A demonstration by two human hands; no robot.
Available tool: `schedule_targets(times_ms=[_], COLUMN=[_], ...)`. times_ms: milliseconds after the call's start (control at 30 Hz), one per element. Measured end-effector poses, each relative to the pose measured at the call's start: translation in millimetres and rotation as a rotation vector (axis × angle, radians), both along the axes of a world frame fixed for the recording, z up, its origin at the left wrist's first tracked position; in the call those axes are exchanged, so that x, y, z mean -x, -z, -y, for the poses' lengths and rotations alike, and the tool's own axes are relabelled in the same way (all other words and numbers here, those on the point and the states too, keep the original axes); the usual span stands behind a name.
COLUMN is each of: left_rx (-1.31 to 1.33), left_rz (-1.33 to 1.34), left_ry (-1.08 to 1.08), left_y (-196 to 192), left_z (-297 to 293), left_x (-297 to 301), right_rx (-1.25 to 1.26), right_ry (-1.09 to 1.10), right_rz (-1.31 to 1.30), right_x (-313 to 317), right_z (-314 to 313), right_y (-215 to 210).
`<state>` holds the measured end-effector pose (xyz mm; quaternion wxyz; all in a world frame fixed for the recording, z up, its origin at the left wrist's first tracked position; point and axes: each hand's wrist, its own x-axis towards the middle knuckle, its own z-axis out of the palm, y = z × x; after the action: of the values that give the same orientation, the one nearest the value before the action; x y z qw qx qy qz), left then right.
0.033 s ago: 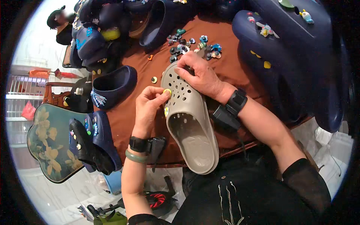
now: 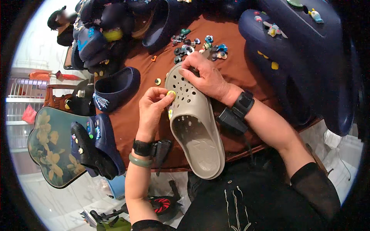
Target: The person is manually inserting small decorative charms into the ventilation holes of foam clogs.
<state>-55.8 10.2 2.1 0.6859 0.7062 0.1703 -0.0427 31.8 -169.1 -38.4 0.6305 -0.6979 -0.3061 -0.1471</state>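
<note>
Left hand (image 2: 151, 106) pinches charm (image 2: 172, 93); right hand (image 2: 207, 76) seemingly grips clog (image 2: 197, 106).

Taupe clog (image 2: 197, 111); yellow charm (image 2: 172, 93); rust-brown cloth (image 2: 129, 125); navy clog (image 2: 117, 88); dark-green panel (image 2: 63, 125), pale floral pattern.

We note a work surface (image 2: 227, 29) draped in plain reddish-brown cloth, its near edge curving in our wide view, with pale floor (image 2: 61, 198) below, whitish and streaked with grey like marble. To the left we see a scalloped dark-green panel (image 2: 58, 146) patterned with yellowish flowers and, beyond it, a white barred rack (image 2: 17, 111); at upper left, a white surface (image 2: 38, 50) glares brightly, wall or floor unclear.
</note>
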Motion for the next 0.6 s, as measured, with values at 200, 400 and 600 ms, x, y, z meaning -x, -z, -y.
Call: schedule_targets(times_ms=[200, 400, 600], left_rx=[-0.198, 0.167, -0.057], left_rz=[0.188, 0.029, 0.095], left_ry=[0.020, -0.117, -0.186], left_y=[0, -2, 23], left_z=[8, -3, -40], left_x=[-4, 6, -6], right_rx=[0.014, 0.033, 0.030], right_ry=[0.003, -0.016, -0.022], right_rz=[-0.036, -0.001, 0.055], right_x=[-1, 3, 2], right_z=[1, -2, 5], right_y=[1, -4, -1])
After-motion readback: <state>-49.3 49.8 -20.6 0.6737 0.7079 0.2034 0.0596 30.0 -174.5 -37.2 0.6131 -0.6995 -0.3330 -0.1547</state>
